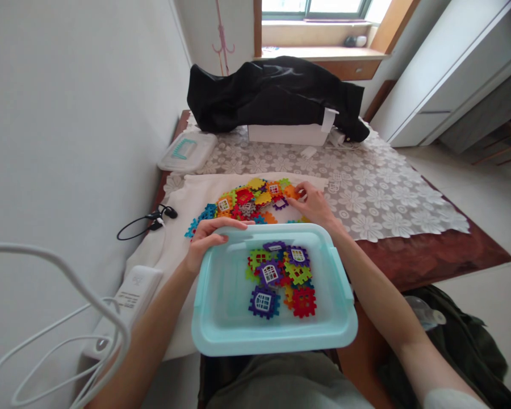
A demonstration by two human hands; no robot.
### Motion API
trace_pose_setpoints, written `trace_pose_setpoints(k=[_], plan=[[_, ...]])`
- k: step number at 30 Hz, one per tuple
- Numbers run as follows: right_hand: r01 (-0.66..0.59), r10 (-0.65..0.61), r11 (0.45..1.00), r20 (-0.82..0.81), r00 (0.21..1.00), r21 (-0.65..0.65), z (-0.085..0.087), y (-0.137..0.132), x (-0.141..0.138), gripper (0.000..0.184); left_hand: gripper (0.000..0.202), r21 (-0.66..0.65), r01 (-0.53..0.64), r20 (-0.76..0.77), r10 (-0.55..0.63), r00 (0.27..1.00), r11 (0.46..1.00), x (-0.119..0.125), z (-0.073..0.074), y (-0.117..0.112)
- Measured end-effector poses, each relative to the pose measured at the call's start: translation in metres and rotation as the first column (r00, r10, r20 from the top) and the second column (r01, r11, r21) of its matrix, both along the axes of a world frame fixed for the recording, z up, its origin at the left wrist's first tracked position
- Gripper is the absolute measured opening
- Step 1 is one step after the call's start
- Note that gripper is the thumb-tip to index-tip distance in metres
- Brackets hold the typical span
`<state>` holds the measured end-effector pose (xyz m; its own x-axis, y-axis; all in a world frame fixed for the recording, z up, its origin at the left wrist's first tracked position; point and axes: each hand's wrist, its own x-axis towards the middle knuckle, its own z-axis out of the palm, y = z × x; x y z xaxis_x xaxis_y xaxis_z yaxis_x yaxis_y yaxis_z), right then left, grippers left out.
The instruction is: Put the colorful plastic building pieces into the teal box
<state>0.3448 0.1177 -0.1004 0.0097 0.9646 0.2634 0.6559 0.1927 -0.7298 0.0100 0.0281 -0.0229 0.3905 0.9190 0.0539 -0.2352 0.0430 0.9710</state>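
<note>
A light-blue plastic tub is tilted toward me above the table's near edge. Inside it lie several square interlocking building blocks in purple, green and red, some with white window inserts. My left hand grips the tub's far left rim, thumb on top. Beyond the tub, a heap of the same colourful blocks spreads over a cream cloth. My right hand is at the heap's right side, thumb and fingers around an orange building block. Part of the heap is hidden behind the tub.
A clear lid lies at the back left. Black earphones, a white power strip and a looping white cable are on the left. Black fabric covers a white box behind. A dark bag sits at lower right.
</note>
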Motion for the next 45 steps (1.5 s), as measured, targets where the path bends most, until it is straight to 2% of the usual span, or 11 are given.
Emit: trace_pose_setpoints(k=[6,13,15,18,20,22,26,29,35,39,45], plan=[[-0.192,0.144,0.981,-0.524,0.839,-0.037,0.023,-0.003,-0.004,0.059,0.039,0.024,-0.009,-0.028,0.01,1.0,1.0,-0.002,-0.003,0.0],[-0.423,0.288,0.906,-0.705,0.648,-0.018,0.047,-0.03,-0.005,0.078,0.039,-0.014,-0.011,-0.025,0.011,1.0,1.0,-0.002,-0.003,-0.001],[-0.564,0.404,0.826,-0.712,0.575,0.013,0.054,-0.037,-0.001,0.08,0.04,-0.008,-0.008,-0.027,0.008,1.0,1.0,-0.002,-0.003,0.0],[-0.786,0.625,0.614,-0.656,0.424,0.077,0.067,-0.045,0.001,0.068,0.039,-0.012,-0.01,-0.04,0.009,0.999,1.0,-0.002,-0.003,0.0],[-0.832,0.694,0.548,-0.603,0.392,0.089,0.074,-0.048,-0.002,0.063,0.038,-0.025,-0.015,-0.047,0.014,0.999,1.0,-0.002,-0.002,0.0],[-0.787,0.68,0.608,-0.578,0.45,0.103,0.075,-0.047,-0.006,0.061,0.038,-0.026,-0.008,-0.038,0.007,0.999,1.0,-0.001,-0.002,0.0],[-0.479,0.44,0.875,-0.517,0.734,0.065,0.053,-0.032,-0.014,0.051,0.038,-0.008,0.003,-0.027,-0.003,1.0,1.0,0.0,0.0,0.0],[-0.216,0.219,0.976,-0.216,0.952,0.035,0.026,-0.019,-0.018,0.036,0.037,-0.017,-0.004,-0.018,0.004,1.0,1.0,0.0,0.001,0.0],[-0.315,0.3,0.947,0.168,0.939,0.071,0.006,-0.013,-0.027,0.037,0.04,0.009,-0.012,-0.042,0.012,0.999,1.0,-0.002,-0.003,0.001],[-0.377,0.367,0.926,0.228,0.902,0.002,0.013,-0.018,-0.03,0.021,0.039,-0.008,0.009,0.005,-0.009,1.0,1.0,0.001,-0.001,-0.003],[-0.439,0.42,0.898,0.263,0.868,0.015,0.015,-0.021,-0.029,0.028,0.035,-0.004,0.004,0.028,-0.004,1.0,1.0,0.002,0.002,-0.004]])
